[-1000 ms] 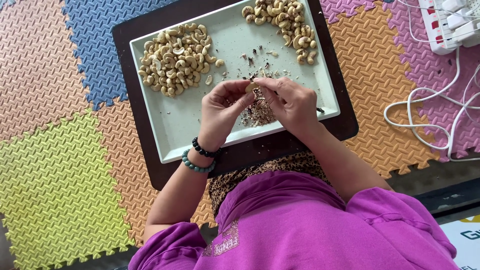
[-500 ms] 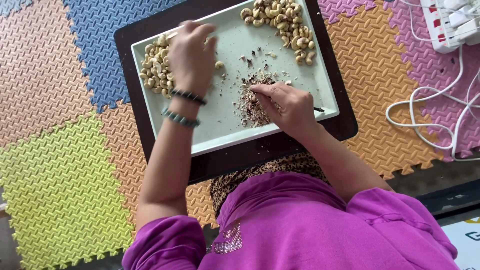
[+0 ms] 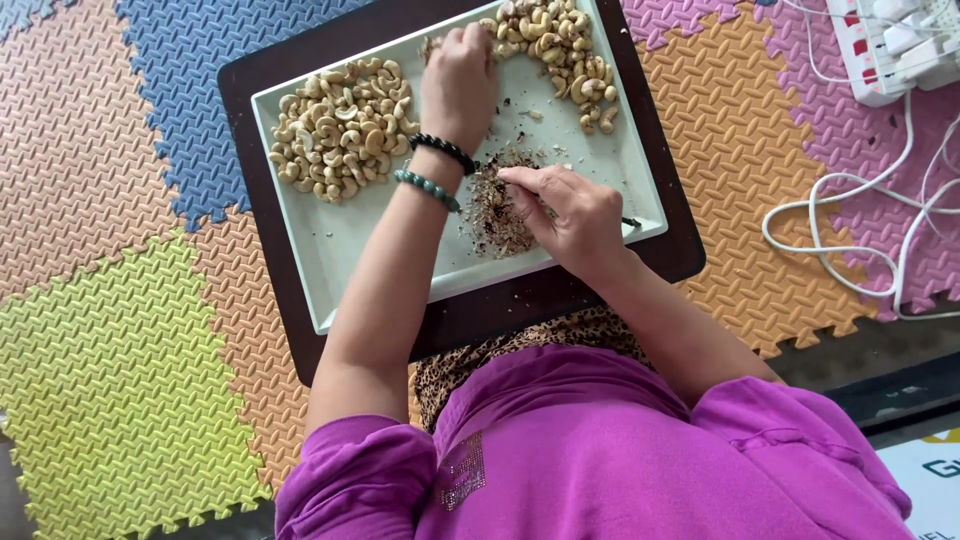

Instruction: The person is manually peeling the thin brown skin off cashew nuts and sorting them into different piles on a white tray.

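A person in a magenta top (image 3: 600,450) sits over a pale rectangular tray (image 3: 350,240), which rests on a larger dark brown board (image 3: 660,150). The left hand (image 3: 460,75) stretches to the tray's far edge, arm straight, fingers curled down onto the far heap of cashew nuts (image 3: 560,40); whether it pinches a nut cannot be told from above. Two bead bracelets (image 3: 435,165), one black and one green, ring that wrist. The right hand (image 3: 570,215) rests near the tray's right edge, fingers closed around a thin dark tool (image 3: 628,222). Beside it, at the tray's middle, lies one pile of brown skins (image 3: 500,205). A second cashew heap (image 3: 345,125) lies at the tray's left end. Beyond the board's right side are white cables (image 3: 850,230).
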